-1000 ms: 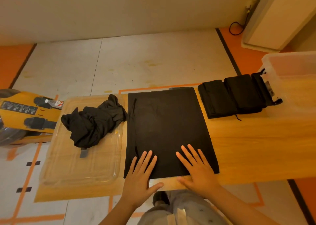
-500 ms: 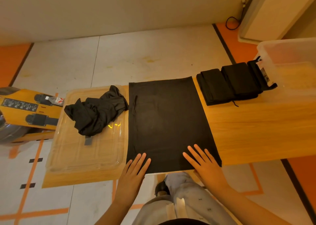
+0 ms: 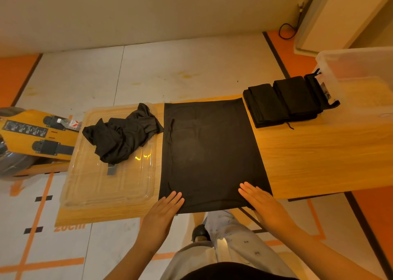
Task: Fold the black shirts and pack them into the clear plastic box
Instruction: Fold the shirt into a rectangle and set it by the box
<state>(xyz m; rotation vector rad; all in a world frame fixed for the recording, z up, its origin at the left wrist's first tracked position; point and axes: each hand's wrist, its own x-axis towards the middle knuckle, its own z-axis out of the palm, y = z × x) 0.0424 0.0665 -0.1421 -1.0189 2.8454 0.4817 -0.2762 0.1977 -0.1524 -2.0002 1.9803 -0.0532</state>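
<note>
A black shirt (image 3: 210,152) lies flat as a long rectangle across the wooden table (image 3: 319,156). My left hand (image 3: 163,211) rests flat with straight fingers on its near left corner. Flat on the near right corner lies my right hand (image 3: 263,205), fingers together. A crumpled black shirt (image 3: 121,135) sits on the clear plastic lid (image 3: 102,186) to the left. Folded black shirts (image 3: 282,103) lie in a row at the right, touching the clear plastic box (image 3: 361,75).
An orange machine (image 3: 32,135) stands past the table's left end. The table's near edge runs just under my hands, with my legs and the taped floor below. A white cabinet (image 3: 344,13) stands at the back right.
Both hands slid back toward me and apart, from the shirt's lower middle to its near corners. Their fingers closed together. The camera tilted, shifting the scene upward.
</note>
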